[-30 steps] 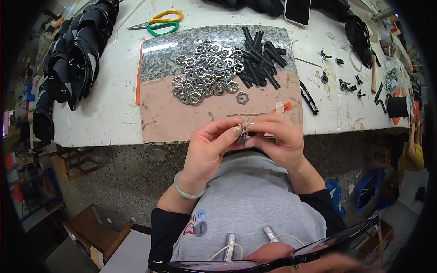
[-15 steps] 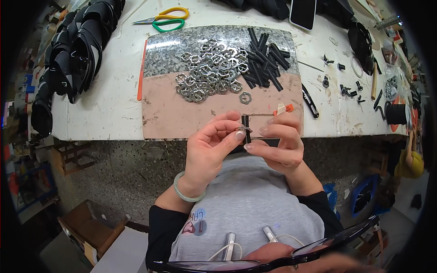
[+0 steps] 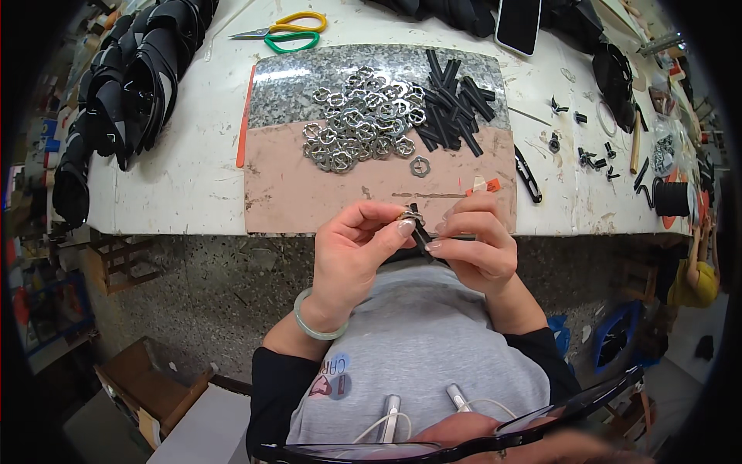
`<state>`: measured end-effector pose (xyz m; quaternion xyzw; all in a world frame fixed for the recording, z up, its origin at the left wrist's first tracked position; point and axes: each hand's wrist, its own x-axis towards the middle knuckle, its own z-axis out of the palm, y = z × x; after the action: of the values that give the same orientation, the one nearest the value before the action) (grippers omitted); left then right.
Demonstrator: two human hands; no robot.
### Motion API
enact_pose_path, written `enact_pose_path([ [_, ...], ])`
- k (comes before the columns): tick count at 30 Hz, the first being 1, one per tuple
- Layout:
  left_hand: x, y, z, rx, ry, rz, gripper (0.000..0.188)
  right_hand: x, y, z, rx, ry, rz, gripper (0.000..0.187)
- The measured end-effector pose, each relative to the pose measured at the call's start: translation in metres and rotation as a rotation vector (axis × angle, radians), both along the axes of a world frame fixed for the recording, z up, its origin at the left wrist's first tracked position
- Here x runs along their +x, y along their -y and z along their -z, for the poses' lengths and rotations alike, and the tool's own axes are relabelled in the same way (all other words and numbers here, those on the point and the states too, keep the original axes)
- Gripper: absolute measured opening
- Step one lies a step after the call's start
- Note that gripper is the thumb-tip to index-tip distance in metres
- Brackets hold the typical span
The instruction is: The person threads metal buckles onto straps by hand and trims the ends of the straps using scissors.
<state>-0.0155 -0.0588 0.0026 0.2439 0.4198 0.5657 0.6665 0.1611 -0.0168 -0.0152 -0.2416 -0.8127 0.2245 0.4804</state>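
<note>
My left hand [image 3: 357,241] pinches a small silver flower-shaped metal buckle [image 3: 412,217] between thumb and forefinger. A short black strap [image 3: 420,233] passes through the buckle, and its lower end is between the thumb and fingers of my right hand [image 3: 479,241]. Both hands meet just over the table's near edge. Beyond them lies a heap of similar silver buckles [image 3: 352,124], with one loose buckle [image 3: 420,166] nearer to me. Right of the heap is a pile of black strap pieces [image 3: 452,104].
A pink and grey work mat [image 3: 309,193] lies under the heaps. Yellow-and-green scissors [image 3: 290,35] and a phone [image 3: 518,25] are at the back. Black shaped pieces [image 3: 147,85] stack at left. A black cutter [image 3: 527,174], small black fittings [image 3: 591,158] and a spool [image 3: 672,197] lie right.
The strap has tilted, its lower end swinging right, and less of it shows above the buckle. My right fingers have closed in toward the strap's lower end.
</note>
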Motion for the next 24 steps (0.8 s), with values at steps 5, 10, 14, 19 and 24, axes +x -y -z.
enact_pose_path([
  [5,0.004,0.001,-0.001,0.019,-0.032,-0.028,0.013,-0.003,-0.002,-0.004,0.085,0.036,0.007,0.029],
  [10,0.005,0.001,0.000,0.044,-0.093,-0.029,0.014,-0.004,-0.003,0.000,0.139,0.037,0.010,0.030],
  [14,0.004,0.001,0.002,0.019,-0.105,-0.024,0.015,-0.003,-0.003,0.002,0.141,0.031,0.018,0.030],
  [19,0.004,0.000,0.002,0.009,-0.159,-0.016,0.015,-0.002,-0.004,-0.004,0.172,0.048,0.001,0.031],
  [24,0.003,0.003,0.004,0.082,-0.206,0.063,0.016,-0.003,-0.005,-0.010,0.132,0.024,0.008,0.029],
])
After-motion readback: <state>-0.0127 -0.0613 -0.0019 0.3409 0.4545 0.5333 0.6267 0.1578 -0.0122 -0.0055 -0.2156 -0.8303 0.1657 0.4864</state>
